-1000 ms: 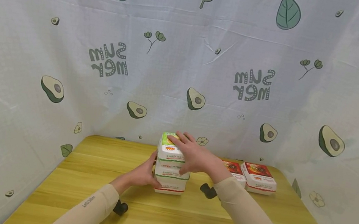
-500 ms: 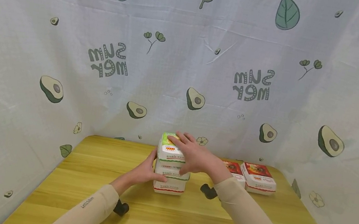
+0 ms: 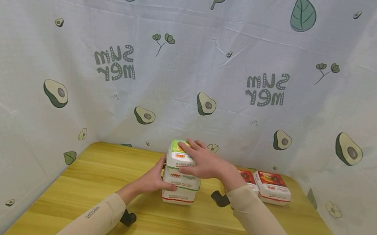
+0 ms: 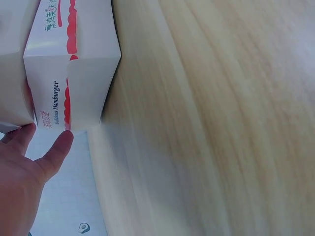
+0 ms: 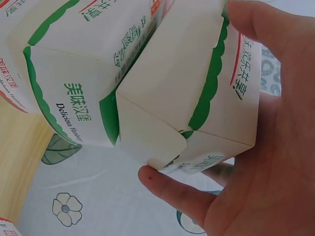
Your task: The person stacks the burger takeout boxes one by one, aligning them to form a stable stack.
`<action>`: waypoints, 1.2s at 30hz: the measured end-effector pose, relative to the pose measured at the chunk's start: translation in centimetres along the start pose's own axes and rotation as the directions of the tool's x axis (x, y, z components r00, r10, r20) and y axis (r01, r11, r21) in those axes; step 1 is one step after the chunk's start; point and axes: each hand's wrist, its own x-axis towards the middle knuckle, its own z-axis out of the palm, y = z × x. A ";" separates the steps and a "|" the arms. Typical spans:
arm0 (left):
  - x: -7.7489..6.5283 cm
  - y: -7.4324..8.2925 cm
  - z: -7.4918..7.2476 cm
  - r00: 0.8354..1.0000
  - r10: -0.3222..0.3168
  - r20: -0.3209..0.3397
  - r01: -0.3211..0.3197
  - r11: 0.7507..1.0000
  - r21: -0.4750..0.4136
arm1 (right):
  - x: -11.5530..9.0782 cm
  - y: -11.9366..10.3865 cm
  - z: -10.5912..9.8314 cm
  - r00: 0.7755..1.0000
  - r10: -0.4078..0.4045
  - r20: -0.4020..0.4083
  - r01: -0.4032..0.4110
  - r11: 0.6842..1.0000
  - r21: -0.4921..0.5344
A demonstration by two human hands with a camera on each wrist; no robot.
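Observation:
Three white burger boxes stand stacked at the table's middle: a red-trimmed bottom box, a green-trimmed middle box and a top box with a green lid. My right hand holds the top box, fingers over its lid and thumb on its front. In the right wrist view the top box sits slightly turned against the middle box. Against the stack's left side rests my left hand, thumb extended across the front. In the left wrist view its fingers touch the bottom box.
Two red-lidded burger boxes stand to the right: one in full view, the other partly behind my right forearm. A printed curtain hangs behind the wooden table.
My right thumb has moved left and up onto the top box's front. My left thumb has slid slightly up and right. The stack stays almost where it was.

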 end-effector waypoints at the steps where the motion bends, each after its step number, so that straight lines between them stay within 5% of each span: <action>1: 0.0 0.0 0.0 1.000 -0.001 0.003 0.001 1.000 -0.001 | 0.0 0.0 -0.1 1.000 0.004 0.006 -0.004 1.000 0.000; 15: -0.5 1.0 0.0 0.999 0.011 0.048 -0.011 1.000 -0.005 | 0.1 -0.2 0.0 0.999 0.037 -0.029 -0.038 0.998 -0.047; 24: 0.3 -1.3 0.2 1.000 -0.004 -0.009 0.005 0.997 0.079 | 0.0 0.0 -0.2 0.998 0.038 -0.040 -0.039 0.998 -0.041; 36: 0.3 -1.6 0.1 1.000 -0.014 -0.013 0.015 0.996 0.090 | 0.0 -0.2 0.0 0.997 0.056 -0.051 -0.059 0.997 -0.055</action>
